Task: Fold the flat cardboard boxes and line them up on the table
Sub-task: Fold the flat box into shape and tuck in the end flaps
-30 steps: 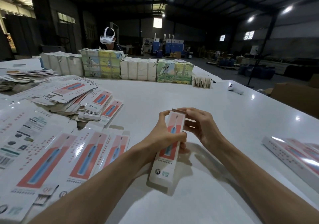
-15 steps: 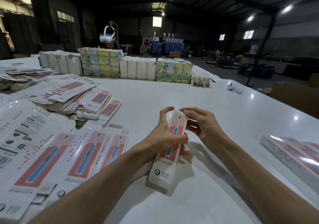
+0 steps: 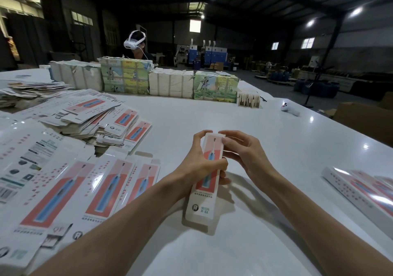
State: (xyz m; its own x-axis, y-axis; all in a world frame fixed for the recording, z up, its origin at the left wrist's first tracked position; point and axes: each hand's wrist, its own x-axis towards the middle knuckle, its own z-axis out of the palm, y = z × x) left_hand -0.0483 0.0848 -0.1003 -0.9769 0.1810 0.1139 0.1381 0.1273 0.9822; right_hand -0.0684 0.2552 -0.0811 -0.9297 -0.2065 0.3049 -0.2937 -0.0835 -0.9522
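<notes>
Box [image 3: 201, 207]: long axis runs near-to-far, toothbrush head pointing away; L hand [image 3: 200, 161] grips mid, R hand [image 3: 244, 154] pinches far end.

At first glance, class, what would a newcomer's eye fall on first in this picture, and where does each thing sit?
The eye goes first to the long pink-and-white box at the centre, gripped round its middle by the left hand while the right hand pinches its far end. Next come the glossy flat boxes spread over the left of the table, and the row of wrapped bundles along its far edge.
</notes>
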